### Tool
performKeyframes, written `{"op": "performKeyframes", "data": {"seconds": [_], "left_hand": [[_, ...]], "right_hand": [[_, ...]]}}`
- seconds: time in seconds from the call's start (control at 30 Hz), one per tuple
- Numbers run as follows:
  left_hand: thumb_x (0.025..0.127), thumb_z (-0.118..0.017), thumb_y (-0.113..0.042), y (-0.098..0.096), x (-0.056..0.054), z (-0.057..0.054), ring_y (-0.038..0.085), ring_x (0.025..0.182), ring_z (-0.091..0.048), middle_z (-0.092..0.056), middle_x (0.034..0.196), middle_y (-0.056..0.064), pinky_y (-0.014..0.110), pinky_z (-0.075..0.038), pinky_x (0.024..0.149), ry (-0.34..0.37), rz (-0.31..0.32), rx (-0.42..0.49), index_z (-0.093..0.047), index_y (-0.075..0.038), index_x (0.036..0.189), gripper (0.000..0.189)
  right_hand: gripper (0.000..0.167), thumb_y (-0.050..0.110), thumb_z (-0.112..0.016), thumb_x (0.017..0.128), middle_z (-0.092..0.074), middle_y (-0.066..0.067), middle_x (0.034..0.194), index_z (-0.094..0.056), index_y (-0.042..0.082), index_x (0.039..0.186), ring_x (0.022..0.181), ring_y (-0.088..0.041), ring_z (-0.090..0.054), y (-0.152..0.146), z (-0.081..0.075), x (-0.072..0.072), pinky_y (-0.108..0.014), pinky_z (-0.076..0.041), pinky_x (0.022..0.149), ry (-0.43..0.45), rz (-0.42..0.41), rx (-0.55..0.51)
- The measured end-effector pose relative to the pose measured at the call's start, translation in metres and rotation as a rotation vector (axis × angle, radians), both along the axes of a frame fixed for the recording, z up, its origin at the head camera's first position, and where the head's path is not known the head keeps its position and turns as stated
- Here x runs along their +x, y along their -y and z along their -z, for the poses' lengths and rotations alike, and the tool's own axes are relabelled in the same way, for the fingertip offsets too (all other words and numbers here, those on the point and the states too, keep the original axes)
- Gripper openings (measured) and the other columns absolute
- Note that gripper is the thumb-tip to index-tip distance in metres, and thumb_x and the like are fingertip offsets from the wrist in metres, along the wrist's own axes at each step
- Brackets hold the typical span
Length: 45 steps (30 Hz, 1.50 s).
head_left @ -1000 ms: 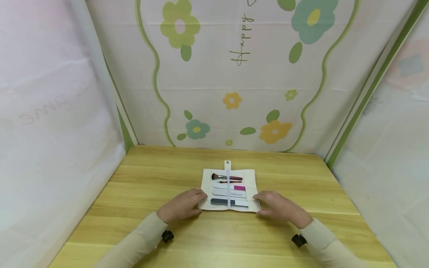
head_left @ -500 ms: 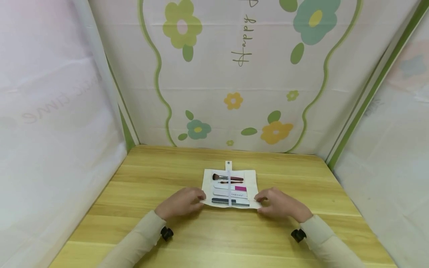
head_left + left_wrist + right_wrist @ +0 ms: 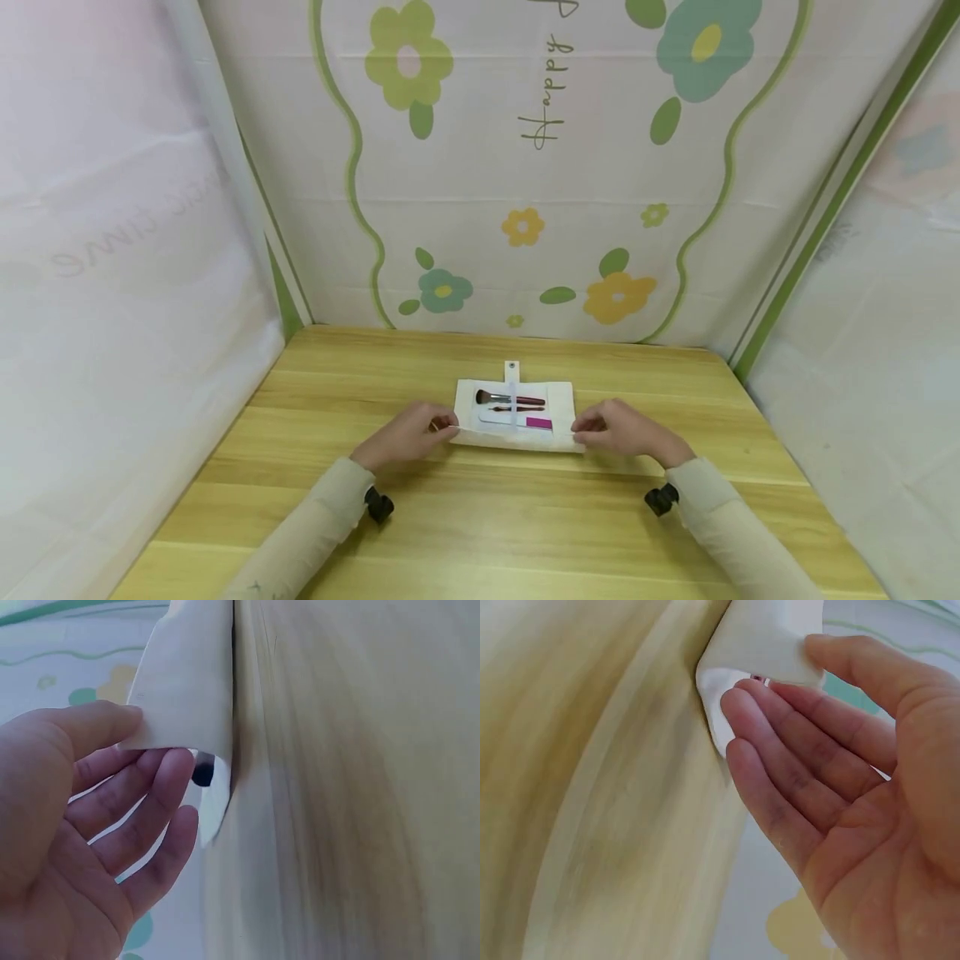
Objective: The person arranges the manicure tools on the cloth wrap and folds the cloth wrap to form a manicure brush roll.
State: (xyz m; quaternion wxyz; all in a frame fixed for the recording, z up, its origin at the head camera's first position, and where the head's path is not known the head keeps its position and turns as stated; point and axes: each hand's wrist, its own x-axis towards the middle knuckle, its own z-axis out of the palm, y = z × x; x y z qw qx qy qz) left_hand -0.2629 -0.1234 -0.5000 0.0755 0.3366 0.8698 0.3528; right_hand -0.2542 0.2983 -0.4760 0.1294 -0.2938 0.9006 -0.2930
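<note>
A white fabric roll-up pouch (image 3: 561, 404) lies on the table, its near edge lifted and folded back over part of the inside. My left hand (image 3: 408, 435) pinches the left end of that raised edge between thumb and fingers. At the opposite end, my right hand (image 3: 626, 433) pinches the edge the same way. Inside the pouch, a makeup brush (image 3: 528, 401), a thin reddish-brown tool (image 3: 517, 409) and a white nail file (image 3: 498, 420) with a pink end show under a pale band. The fold hides the nearer tools. Both wrist views show the cloth (image 3: 184, 682) curling over between thumb and fingertips.
A snap tab (image 3: 512, 371) sticks out from the pouch's far edge. Wooden table (image 3: 480, 525) surrounds the pouch. Flower-printed cloth walls (image 3: 465, 175) rise at the back and on both sides. A small black device is on each wrist.
Both hands have lifted the pouch's near edge and moved it away from me, folding it over. The nearer files, visible before, are now covered.
</note>
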Motion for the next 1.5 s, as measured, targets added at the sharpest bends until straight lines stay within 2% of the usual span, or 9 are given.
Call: {"op": "performKeyframes", "data": {"seconds": [0.2, 0.4, 0.53, 0.73, 0.87, 1.0, 1.13, 1.27, 1.5], "left_hand": [[0.109, -0.062, -0.027, -0.001, -0.012, 0.006, 0.009, 0.077, -0.060, -0.070, 0.090, -0.003, 0.025, -0.053, 0.070, 0.111, -0.067, 0.067, -0.074, -0.014, 0.102, 0.019], [0.108, -0.062, -0.021, -0.005, -0.018, 0.009, 0.013, 0.078, -0.058, -0.069, 0.091, 0.002, 0.027, -0.052, 0.071, 0.134, -0.127, 0.084, -0.072, -0.011, 0.104, 0.015], [0.104, -0.067, -0.015, -0.009, -0.017, 0.010, 0.014, 0.094, -0.064, -0.070, 0.105, 0.004, 0.031, -0.057, 0.082, -0.047, -0.109, 0.007, -0.070, -0.006, 0.113, 0.013], [0.099, -0.072, -0.009, -0.023, -0.008, 0.002, 0.020, 0.110, -0.065, -0.069, 0.118, 0.005, 0.034, -0.058, 0.095, -0.493, 0.091, -0.168, -0.073, -0.007, 0.120, 0.022], [0.098, -0.073, -0.009, -0.031, -0.004, 0.001, 0.020, 0.109, -0.063, -0.068, 0.121, 0.005, 0.031, -0.057, 0.096, -0.593, 0.185, -0.252, -0.073, -0.010, 0.122, 0.024], [0.099, -0.073, -0.008, -0.034, -0.003, 0.002, 0.019, 0.109, -0.063, -0.068, 0.122, 0.005, 0.031, -0.056, 0.097, -0.581, 0.188, -0.295, -0.073, -0.010, 0.123, 0.024], [0.100, -0.070, -0.007, -0.034, -0.002, 0.002, 0.019, 0.110, -0.063, -0.067, 0.123, 0.005, 0.032, -0.057, 0.096, -0.522, 0.173, -0.294, -0.072, -0.010, 0.124, 0.025], [0.101, -0.068, -0.008, -0.033, -0.003, 0.003, 0.018, 0.112, -0.062, -0.066, 0.125, 0.004, 0.030, -0.056, 0.096, -0.474, 0.158, -0.306, -0.071, -0.011, 0.126, 0.025], [0.099, -0.070, -0.006, -0.035, -0.006, 0.005, 0.019, 0.110, -0.064, -0.067, 0.123, 0.006, 0.031, -0.057, 0.095, -0.476, 0.164, -0.296, -0.071, -0.009, 0.125, 0.026]], "right_hand": [[0.020, 0.030, -0.068, 0.105, -0.079, 0.003, 0.101, -0.081, 0.016, 0.108, 0.079, -0.007, -0.061, 0.001, 0.006, -0.014, -0.025, -0.053, 0.071, 0.037, 0.069, -0.034], [0.021, 0.024, -0.068, 0.105, -0.077, -0.006, 0.092, -0.080, 0.008, 0.101, 0.077, -0.016, -0.068, 0.006, 0.010, -0.023, -0.033, -0.059, 0.070, 0.201, 0.182, -0.119], [0.025, 0.022, -0.067, 0.105, -0.074, -0.012, 0.086, -0.079, 0.001, 0.097, 0.073, -0.017, -0.065, 0.009, 0.011, -0.025, -0.035, -0.058, 0.068, 0.286, 0.225, -0.173], [0.034, 0.024, -0.070, 0.103, -0.054, -0.002, 0.066, -0.070, -0.002, 0.081, 0.059, -0.014, -0.045, 0.009, 0.015, -0.027, -0.031, -0.046, 0.061, 0.377, 0.313, -0.212], [0.040, 0.024, -0.072, 0.102, -0.044, -0.001, 0.062, -0.061, -0.002, 0.074, 0.057, -0.016, -0.038, 0.010, 0.015, -0.028, -0.033, -0.041, 0.061, 0.407, 0.366, -0.221], [0.031, 0.029, -0.072, 0.102, -0.064, -0.001, 0.075, -0.072, 0.003, 0.086, 0.066, -0.014, -0.054, 0.015, 0.008, -0.024, -0.031, -0.049, 0.064, 0.226, 0.342, -0.126], [0.027, 0.026, -0.078, 0.097, -0.077, -0.008, 0.103, -0.076, 0.003, 0.110, 0.091, -0.022, -0.072, 0.023, -0.003, -0.012, -0.037, -0.061, 0.079, -0.207, 0.166, 0.022], [0.035, 0.020, -0.085, 0.090, -0.076, -0.014, 0.113, -0.073, -0.002, 0.115, 0.104, -0.030, -0.074, 0.030, -0.008, 0.006, -0.042, -0.062, 0.088, -0.600, -0.054, 0.124], [0.042, 0.018, -0.093, 0.081, -0.074, -0.012, 0.110, -0.073, 0.001, 0.114, 0.098, -0.025, -0.072, 0.030, 0.016, 0.019, -0.037, -0.063, 0.083, -0.807, -0.176, 0.199]]}}
